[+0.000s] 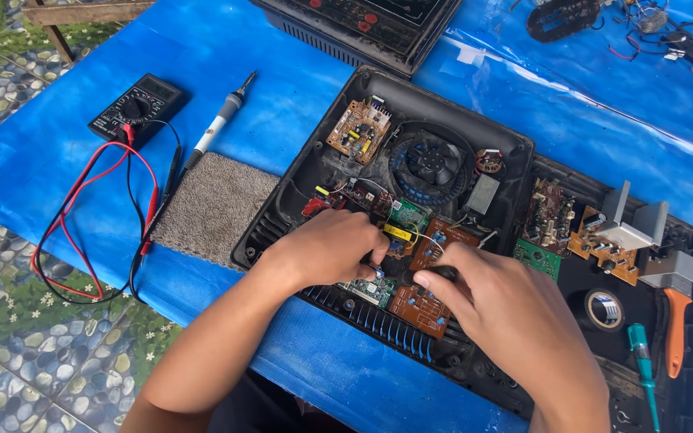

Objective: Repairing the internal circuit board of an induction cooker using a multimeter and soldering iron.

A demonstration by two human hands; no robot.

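- The left hand reaches in from the lower left, forearm angled up toward the middle, knuckles up and fingers curled down onto the circuit boards; the fingertips pinch something small at the boards, too hidden to tell what.
- The right hand comes in from the lower right, palm down, thumb and forefinger closed on a small black part just above the brown circuit board.
- Both hands meet, nearly touching, over the front edge of the open black appliance casing, which holds a round cooling fan, a small tan board at its upper left and a green board near the middle.
- Right of the casing lie more loose boards, a grey metal heat sink, a roll of black tape, an orange-handled tool and a teal screwdriver.
- The tabletop is covered with a blue sheet; a grey carpet scrap lies just left of the casing.
- Farther left sit a black multimeter with red and black leads, and a soldering iron.
- Below the tabletop, the floor shows a pebble-and-flower pattern.
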